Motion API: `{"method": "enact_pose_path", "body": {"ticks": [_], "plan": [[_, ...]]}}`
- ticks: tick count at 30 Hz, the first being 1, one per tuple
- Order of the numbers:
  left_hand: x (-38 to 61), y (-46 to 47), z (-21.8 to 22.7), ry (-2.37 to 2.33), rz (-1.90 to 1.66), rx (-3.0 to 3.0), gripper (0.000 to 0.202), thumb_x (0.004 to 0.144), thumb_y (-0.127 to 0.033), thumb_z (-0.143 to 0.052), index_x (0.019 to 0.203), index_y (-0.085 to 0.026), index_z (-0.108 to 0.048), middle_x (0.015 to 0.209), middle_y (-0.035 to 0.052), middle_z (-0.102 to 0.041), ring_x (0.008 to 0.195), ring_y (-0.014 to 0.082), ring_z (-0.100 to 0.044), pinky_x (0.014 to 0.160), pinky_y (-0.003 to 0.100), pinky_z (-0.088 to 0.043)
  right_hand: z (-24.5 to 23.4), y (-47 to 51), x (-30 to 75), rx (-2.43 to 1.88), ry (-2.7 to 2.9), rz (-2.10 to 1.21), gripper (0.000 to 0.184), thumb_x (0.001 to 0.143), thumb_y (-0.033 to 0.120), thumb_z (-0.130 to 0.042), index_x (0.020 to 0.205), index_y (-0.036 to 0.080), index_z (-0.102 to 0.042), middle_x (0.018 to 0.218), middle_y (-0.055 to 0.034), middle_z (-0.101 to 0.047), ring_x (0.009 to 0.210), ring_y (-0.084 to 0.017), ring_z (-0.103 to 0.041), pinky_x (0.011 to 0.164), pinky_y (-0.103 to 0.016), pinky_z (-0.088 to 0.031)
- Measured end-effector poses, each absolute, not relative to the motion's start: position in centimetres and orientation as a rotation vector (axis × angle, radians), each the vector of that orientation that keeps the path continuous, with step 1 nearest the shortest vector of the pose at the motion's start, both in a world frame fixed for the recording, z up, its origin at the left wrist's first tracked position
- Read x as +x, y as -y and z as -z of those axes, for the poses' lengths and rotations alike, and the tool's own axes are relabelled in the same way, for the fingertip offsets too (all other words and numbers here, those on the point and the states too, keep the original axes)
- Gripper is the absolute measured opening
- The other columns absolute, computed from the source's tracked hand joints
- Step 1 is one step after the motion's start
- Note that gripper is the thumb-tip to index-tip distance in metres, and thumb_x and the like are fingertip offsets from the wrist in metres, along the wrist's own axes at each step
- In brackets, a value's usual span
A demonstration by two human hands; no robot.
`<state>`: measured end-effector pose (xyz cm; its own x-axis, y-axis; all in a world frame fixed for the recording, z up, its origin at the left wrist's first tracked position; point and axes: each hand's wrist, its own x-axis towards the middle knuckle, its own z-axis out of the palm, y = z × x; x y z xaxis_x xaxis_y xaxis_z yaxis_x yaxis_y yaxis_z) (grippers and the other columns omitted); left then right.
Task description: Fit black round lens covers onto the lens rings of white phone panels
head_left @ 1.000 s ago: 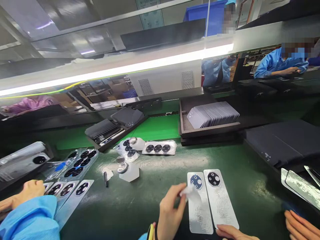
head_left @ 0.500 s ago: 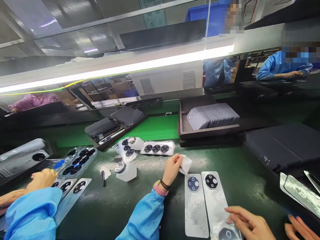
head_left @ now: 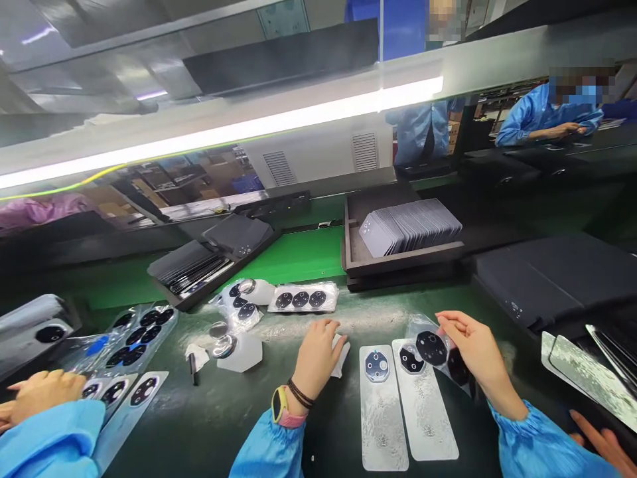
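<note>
My left hand [head_left: 318, 358], with a watch and dark bands at the wrist, is low over the table with its fingers curled, closed on a white wipe [head_left: 341, 360] that shows beside the thumb. My right hand [head_left: 470, 345] pinches the edge of a clear film strip with black round camera-cover pieces [head_left: 432, 348]. This strip hangs over the top of the right-hand silvery phone back panel [head_left: 428, 418], partly covering its camera area. Beside it lies a second back panel [head_left: 384, 425] with a bluish camera plate.
A white pump bottle [head_left: 241, 352], a black pen [head_left: 193, 369] and packs of camera covers [head_left: 302, 299] lie ahead. A tray [head_left: 405, 262] holds many grey panels. Co-workers' hands are at left [head_left: 47, 395] and right [head_left: 604, 441]; black cases [head_left: 552, 279] stand right.
My right hand has risen from the panel's lower end to its top, carrying the film strip. My left hand has drawn back toward me with the wipe. The view has shifted slightly.
</note>
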<state>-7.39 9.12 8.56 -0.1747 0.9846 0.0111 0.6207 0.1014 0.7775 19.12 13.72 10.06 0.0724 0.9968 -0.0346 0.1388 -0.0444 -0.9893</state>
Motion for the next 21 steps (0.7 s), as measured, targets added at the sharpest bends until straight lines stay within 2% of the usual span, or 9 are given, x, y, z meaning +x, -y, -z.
{"method": "enact_pose_path", "body": {"ticks": [2, 4, 6, 9, 11, 16, 21], "plan": [[-5.7, -9.7, -9.0, -1.74, -0.947, 1.567, 0.018, 0.076, -0.036, -0.056, 0.086, -0.022, -0.063, 0.102, 0.0108, -0.066, 0.109, 0.0318, -0.057, 0.102, 0.052, -0.04, -10.4, -14.2, 18.6, -1.357, 1.26, -1.059, 0.056, 0.054, 0.074, -0.065, 0.068, 0.019, -0.064, 0.05, -0.002, -0.061, 0.041, -0.014, -0.049, 0.043, -0.029, -0.039], [-3.8, -10.6, -9.7, -1.576, -0.954, 1.54, 0.021, 0.079, -0.04, -0.056, 0.087, -0.022, -0.065, 0.09, 0.0072, -0.07, 0.091, 0.0261, -0.065, 0.089, 0.044, -0.052, -10.7, -14.7, 18.0, -1.328, 1.287, -1.018, 0.055, 0.056, 0.074, -0.063, 0.07, 0.02, -0.065, 0.054, -0.0037, -0.065, 0.049, -0.018, -0.058, 0.048, -0.031, -0.044], [-2.1, -11.9, -10.4, -1.416, -0.961, 1.491, 0.023, 0.082, -0.04, -0.055, 0.086, -0.02, -0.066, 0.079, 0.0043, -0.072, 0.076, 0.0203, -0.068, 0.073, 0.035, -0.057, -11.0, -15.3, 17.5, -1.29, 1.333, -0.976, 0.052, 0.06, 0.072, -0.062, 0.071, 0.021, -0.065, 0.058, -0.0047, -0.067, 0.057, -0.021, -0.064, 0.055, -0.033, -0.048], [-0.6, -13.9, -11.8, -1.257, -1.036, 1.415, 0.024, 0.082, -0.04, -0.059, 0.089, -0.017, -0.066, 0.083, 0.0057, -0.074, 0.075, 0.0181, -0.071, 0.065, 0.029, -0.058, -11.5, -16.0, 16.8, -1.241, 1.419, -0.921, 0.046, 0.065, 0.068, -0.062, 0.071, 0.023, -0.066, 0.061, -0.0041, -0.069, 0.06, -0.022, -0.066, 0.062, -0.035, -0.051], [-0.3, -14.9, -12.7, -1.21, -1.12, 1.38, 0.023, 0.077, -0.038, -0.067, 0.087, -0.017, -0.064, 0.082, 0.0057, -0.074, 0.075, 0.0184, -0.072, 0.063, 0.027, -0.058, -11.8, -16.4, 16.6, -1.209, 1.478, -0.891, 0.041, 0.068, 0.064, -0.062, 0.071, 0.023, -0.067, 0.062, -0.0034, -0.07, 0.059, -0.022, -0.066, 0.063, -0.035, -0.051], [-0.5, -16.4, -14.3, -1.209, -1.318, 1.355, 0.019, 0.069, -0.03, -0.072, 0.071, -0.02, -0.056, 0.063, -0.002, -0.066, 0.06, 0.0153, -0.069, 0.057, 0.024, -0.056, -13.6, -17.5, 16.4, -1.091, 1.637, -0.903, 0.031, 0.075, 0.053, -0.058, 0.071, 0.024, -0.068, 0.062, -0.0015, -0.071, 0.058, -0.02, -0.066, 0.059, -0.032, -0.051], [-0.8, -16.5, -15.4, -1.221, -1.348, 1.415, 0.011, 0.065, -0.021, -0.071, 0.06, -0.019, -0.061, 0.053, -0.0028, -0.065, 0.054, 0.0145, -0.066, 0.053, 0.022, -0.053, -16.0, -18.6, 15.8, -0.928, 1.901, -0.944, 0.021, 0.072, 0.042, -0.061, 0.071, 0.024, -0.07, 0.069, -0.0008, -0.073, 0.066, -0.02, -0.068, 0.063, -0.03, -0.052]]}}
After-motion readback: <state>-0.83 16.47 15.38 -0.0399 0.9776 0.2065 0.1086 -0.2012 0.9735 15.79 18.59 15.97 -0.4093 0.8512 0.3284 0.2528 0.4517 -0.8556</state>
